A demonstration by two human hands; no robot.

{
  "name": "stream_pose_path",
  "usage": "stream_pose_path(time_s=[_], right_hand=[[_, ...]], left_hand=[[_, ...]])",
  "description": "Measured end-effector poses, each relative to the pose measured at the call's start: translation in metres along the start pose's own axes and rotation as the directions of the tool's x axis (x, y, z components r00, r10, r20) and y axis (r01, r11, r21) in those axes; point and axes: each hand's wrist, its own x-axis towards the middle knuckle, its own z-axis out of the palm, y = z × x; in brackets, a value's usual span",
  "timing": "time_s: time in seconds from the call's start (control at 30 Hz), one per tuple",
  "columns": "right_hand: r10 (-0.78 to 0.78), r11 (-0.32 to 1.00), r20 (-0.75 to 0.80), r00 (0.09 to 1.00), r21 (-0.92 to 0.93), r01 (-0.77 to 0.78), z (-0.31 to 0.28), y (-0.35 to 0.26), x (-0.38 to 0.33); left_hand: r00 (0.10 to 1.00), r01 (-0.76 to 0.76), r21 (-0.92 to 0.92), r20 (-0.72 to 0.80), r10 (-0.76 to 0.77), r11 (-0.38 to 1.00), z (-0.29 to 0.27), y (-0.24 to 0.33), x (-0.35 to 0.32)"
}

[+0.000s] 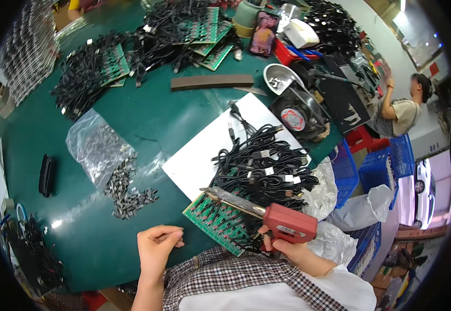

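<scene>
My right hand [293,250] grips a red soldering gun [289,223] whose long metal tip [230,199] points left over a green circuit board [216,222] at the table's near edge. My left hand [155,247] rests to the left of the board with fingers curled, thumb and fingertips pinched together; whether something small sits between them is too small to tell. Just beyond the board lies a heap of black cables with plugs [262,168] on a white sheet [199,155].
On the green table [54,135]: small metal parts [127,194] spilled from a clear bag [93,145], more cable piles with boards [88,70], a brown strip [212,81], a metal bowl [280,78], a fan [298,114]. Blue crates [386,160] and another person [401,109] are at right.
</scene>
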Motion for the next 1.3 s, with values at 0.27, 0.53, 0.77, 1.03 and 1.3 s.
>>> stream_pose_path(time_s=[0.27, 0.53, 0.77, 1.03, 1.3], right_hand=[[0.083, 0.996, -0.162, 0.983, -0.022, -0.088, 0.007, 0.000, -0.002], [0.090, 0.994, -0.035, 0.995, -0.057, -0.092, 0.004, 0.000, -0.016], [0.227, 0.955, -0.067, 0.972, -0.179, -0.236, 0.007, -0.005, -0.019], [0.250, 0.945, -0.128, 0.960, -0.183, -0.271, 0.010, -0.005, -0.022], [0.358, 0.829, -0.078, 0.930, -0.432, -0.355, 0.007, -0.012, -0.016]], left_hand=[[0.995, 0.018, -0.223, 0.099, 0.004, 0.975, -0.004, -0.005, 0.002], [0.985, 0.085, -0.286, 0.166, -0.038, 0.955, 0.005, -0.002, 0.007], [0.993, -0.112, -0.091, 0.031, 0.115, 0.990, 0.008, -0.002, 0.007], [0.998, -0.064, -0.163, 0.012, 0.067, 0.985, 0.018, 0.008, 0.007], [0.984, -0.170, -0.092, 0.030, 0.173, 0.981, 0.023, 0.003, 0.019]])
